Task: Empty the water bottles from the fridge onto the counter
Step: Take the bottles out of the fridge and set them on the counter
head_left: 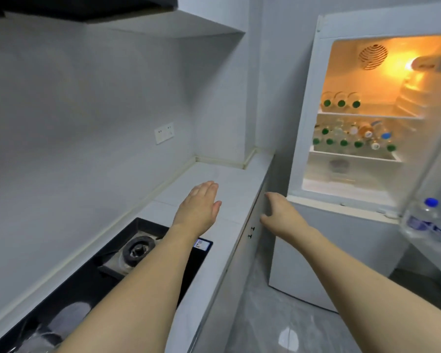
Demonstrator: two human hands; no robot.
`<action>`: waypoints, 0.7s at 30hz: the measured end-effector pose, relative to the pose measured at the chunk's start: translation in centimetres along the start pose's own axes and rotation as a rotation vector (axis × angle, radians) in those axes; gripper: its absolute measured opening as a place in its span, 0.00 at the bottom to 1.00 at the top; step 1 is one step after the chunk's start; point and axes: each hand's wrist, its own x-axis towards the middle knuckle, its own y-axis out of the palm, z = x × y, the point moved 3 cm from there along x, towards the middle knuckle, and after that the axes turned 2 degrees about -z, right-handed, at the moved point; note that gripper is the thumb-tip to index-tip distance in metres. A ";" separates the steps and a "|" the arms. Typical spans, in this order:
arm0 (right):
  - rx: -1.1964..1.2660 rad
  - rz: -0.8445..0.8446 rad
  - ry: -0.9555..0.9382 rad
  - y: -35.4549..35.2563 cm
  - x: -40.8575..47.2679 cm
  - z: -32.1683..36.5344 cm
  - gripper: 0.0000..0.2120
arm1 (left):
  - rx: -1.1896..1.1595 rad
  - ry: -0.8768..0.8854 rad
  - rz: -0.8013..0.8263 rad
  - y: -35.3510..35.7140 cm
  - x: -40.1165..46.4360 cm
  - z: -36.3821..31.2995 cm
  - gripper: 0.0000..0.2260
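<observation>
Left hand [197, 207] hovering flat over the worktop [229, 179], fingers together, right hand [278, 207] reaching fridgeward, fingers loosely curled, gripping nothing, bottles [341, 142] sitting inside the open fridge [313, 118]

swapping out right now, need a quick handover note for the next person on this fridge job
Left hand: open, fingers straight, over the bare counter, holding nothing.
Right hand: empty, fingers loosely curled, between the counter edge and the fridge.
Fridge door is open. Three green-capped bottles on the top shelf; a crowd of bottles on the shelf below, mostly green caps; more bottles in the door rack.
Done: door opened. No bottles show on the counter.
Left: move every bottle out to the counter; the space right of the stove is free.
</observation>
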 end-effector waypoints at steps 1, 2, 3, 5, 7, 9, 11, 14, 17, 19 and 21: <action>-0.001 -0.009 0.010 -0.7 0.1 -1.0 0.29 | -0.001 0.013 0.003 0.4 0.8 -0.7 0.23; -0.003 -0.022 0.018 -1.4 0.2 -2.0 0.29 | 0.001 0.022 0.009 0.8 1.7 -1.3 0.23; 0.001 -0.031 0.026 -2.0 0.4 -2.8 0.29 | 0.002 0.028 0.013 1.1 2.3 -1.7 0.23; 0.014 -0.051 0.056 -2.9 0.7 -4.6 0.30 | 0.002 0.051 0.022 1.7 3.9 -2.8 0.23; 0.035 -0.071 0.078 -3.6 1.0 -5.9 0.30 | 0.001 0.079 0.020 2.2 5.2 -3.9 0.23; 0.042 -0.085 0.092 -4.1 1.2 -6.8 0.30 | -0.010 0.101 0.019 2.8 6.3 -4.9 0.23; 0.039 -0.104 0.115 -5.0 1.7 -8.2 0.29 | -0.034 0.121 0.025 3.7 7.7 -6.3 0.23; 0.041 -0.138 0.144 -6.0 2.8 -9.9 0.28 | -0.055 0.145 0.035 4.9 9.6 -7.9 0.23; 0.028 -0.168 0.165 -7.2 4.8 -11.8 0.29 | -0.072 0.185 0.035 6.5 12.6 -9.5 0.23; 0.027 -0.175 0.171 -7.8 6.2 -12.8 0.29 | -0.073 0.212 0.033 7.2 14.3 -10.3 0.22; 0.021 -0.183 0.181 -8.3 8.1 -14.0 0.29 | -0.077 0.236 0.030 8.3 16.5 -10.9 0.22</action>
